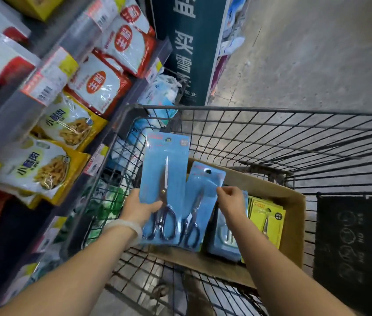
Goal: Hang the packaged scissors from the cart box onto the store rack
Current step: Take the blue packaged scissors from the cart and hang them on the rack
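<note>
Centre of the frame, left hand (141, 207): it gripped the lower left edge of a blue scissors pack (166, 176), thumb across the card front beside the scissor pivot, fingers hidden behind; a pale bangle (127, 225) sat on that wrist.
Blue scissors pack: it was held upright above the near left corner of the cardboard box (294, 215), blade tip pointing up, black handle loops at the bottom.
Right hand (231, 201): thumb and forefinger pinched the right edge of a second blue scissors pack (199, 192).
Second blue scissors pack: it leaned to the right, its lower left corner tucked behind the first pack, its bottom down inside the box.
Cardboard box: it stood open in the wire cart (260, 137), lower centre to right of the frame.
Box contents: yellow packs (269, 215) stood on edge at the right side, with a further blue pack (224, 240) lying between them and the second pack.
Cart, right side of the frame: a dark mat (351, 242) with faint printing rested against the mesh.
Left of the frame: store shelves (18, 115) held yellow snack bags (66, 124) below and red-and-white bags (103, 87) above, with price tags (43, 85) on the shelf edges.
Top centre: a dark sign panel (189, 42) with white characters stood beyond the cart.
Upper right: bare grey floor (317, 53).
</note>
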Tool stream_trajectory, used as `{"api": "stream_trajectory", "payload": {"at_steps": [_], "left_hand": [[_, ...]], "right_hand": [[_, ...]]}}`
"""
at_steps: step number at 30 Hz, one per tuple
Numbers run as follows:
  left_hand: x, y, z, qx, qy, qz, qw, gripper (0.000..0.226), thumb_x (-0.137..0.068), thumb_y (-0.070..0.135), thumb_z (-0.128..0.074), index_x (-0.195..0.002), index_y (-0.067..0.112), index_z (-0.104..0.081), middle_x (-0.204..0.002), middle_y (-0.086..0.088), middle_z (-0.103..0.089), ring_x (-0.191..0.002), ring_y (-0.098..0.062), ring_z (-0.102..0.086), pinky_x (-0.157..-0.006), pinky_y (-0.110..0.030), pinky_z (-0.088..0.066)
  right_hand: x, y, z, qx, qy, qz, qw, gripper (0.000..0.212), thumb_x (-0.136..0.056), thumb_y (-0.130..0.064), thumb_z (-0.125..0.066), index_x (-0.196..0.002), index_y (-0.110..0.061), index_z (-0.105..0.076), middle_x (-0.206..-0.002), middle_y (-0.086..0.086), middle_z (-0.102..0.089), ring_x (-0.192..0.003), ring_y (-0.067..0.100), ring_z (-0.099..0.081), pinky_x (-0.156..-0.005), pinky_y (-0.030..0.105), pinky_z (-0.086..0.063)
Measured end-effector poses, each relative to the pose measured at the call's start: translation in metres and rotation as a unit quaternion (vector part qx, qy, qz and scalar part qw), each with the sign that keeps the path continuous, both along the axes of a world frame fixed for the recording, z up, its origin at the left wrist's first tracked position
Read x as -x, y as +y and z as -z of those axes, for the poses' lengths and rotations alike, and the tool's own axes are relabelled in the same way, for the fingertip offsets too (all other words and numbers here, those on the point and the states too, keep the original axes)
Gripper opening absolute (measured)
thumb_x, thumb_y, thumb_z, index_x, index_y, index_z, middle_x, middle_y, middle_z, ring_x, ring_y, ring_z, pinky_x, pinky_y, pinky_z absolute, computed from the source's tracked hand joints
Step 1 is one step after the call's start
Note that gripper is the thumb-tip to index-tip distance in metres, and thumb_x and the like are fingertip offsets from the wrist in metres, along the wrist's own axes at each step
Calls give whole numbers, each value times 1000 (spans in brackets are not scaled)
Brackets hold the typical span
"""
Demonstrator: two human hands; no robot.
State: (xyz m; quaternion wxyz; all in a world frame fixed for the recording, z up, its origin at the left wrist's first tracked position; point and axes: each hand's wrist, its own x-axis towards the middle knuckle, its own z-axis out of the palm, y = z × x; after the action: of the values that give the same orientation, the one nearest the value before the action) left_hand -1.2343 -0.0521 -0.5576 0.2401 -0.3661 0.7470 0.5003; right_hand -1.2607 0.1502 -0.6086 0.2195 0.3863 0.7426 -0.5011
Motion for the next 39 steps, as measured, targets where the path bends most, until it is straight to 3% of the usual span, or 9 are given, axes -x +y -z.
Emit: {"api": "stream_trajectory", "payload": {"at_steps": [5, 8, 14, 19, 21, 27, 29, 33, 39], "left_hand": [[-3, -14, 9, 9, 3, -58, 998, 31, -76, -1, -71, -100, 7, -54, -105, -19, -64, -96, -31, -62, -92, -50, -50], [-1, -13, 12, 10, 2, -55, 998, 33, -77, 0, -72, -104, 6, -53, -104, -16, -63, -98, -29, -62, -90, -45, -51], [1, -11, 12, -3, 2, -58, 998, 31, -80, 2, -70, -101, 10, -49, -98, -8, -59, -92, -23, -57, -85, -35, -47], [-8, -13, 0, -10, 13, -57, 998, 30, -80, 2, -69, -99, 10, -48, -97, -9, -59, -92, -23, -57, -83, -34, -46], [-13, -13, -12, -15, 23, -50, 998, 31, -80, 3, -69, -101, 11, -47, -100, -9, -59, -93, -23, -57, -85, -35, -47], [-36, -18, -64, -41, 104, -26, 993, 22, -85, 3, -65, -95, 13, -47, -85, 1, -54, -89, -17, -51, -78, -29, -39], [-48, -24, -82, -53, 124, -20, 991, 22, -84, 4, -66, -101, 9, -51, -93, -1, -60, -93, -18, -55, -82, -31, -42], [-78, -42, -123, -55, 175, -20, 983, 35, -67, 16, -75, -100, 11, -63, -104, -11, -69, -99, -29, -65, -93, -48, -50], [-140, -73, -182, -51, 240, -40, 969, 28, -79, 10, -71, -105, 13, -60, -106, -8, -66, -100, -27, -62, -94, -48, -49]], "right_hand": [[-29, -10, 33, 101, -81, -6, 992, 59, -82, -11, -69, -129, -2, -35, -123, 8, -55, -112, 31, -58, -98, 41, -46], [-31, -23, 51, 93, -71, 20, 993, 41, -76, -3, -74, -109, -3, -50, -124, 18, -59, -112, 33, -60, -97, 43, -48], [-37, -31, 62, -37, -87, -78, 992, 40, -83, -11, -64, -119, 0, -51, -119, 19, -61, -107, 35, -60, -88, 37, -50], [-50, -26, 43, 26, -14, -77, 997, 26, -91, -10, -56, -115, -1, -50, -118, 18, -61, -97, 29, -60, -82, 36, -50], [-52, -22, 28, 39, 24, -68, 997, 24, -91, -8, -55, -115, -4, -51, -120, 17, -62, -100, 29, -61, -84, 38, -53], [-54, -11, -52, 67, 136, -40, 988, 11, -92, -2, -52, -101, -8, -49, -97, 10, -62, -69, 11, -56, -45, 8, -46], [-62, -11, -87, 65, 177, -30, 982, 9, -92, -2, -52, -99, -7, -49, -92, 7, -62, -69, 12, -57, -50, 11, -49], [-89, -17, -154, 53, 237, -37, 969, 10, -92, -8, -54, -102, -8, -51, -106, 10, -63, -92, 24, -62, -85, 41, -54], [-137, -50, -236, 66, 293, -101, 948, 14, -93, -11, -53, -107, -8, -52, -96, 2, -63, -81, 14, -61, -60, 16, -52]]}}
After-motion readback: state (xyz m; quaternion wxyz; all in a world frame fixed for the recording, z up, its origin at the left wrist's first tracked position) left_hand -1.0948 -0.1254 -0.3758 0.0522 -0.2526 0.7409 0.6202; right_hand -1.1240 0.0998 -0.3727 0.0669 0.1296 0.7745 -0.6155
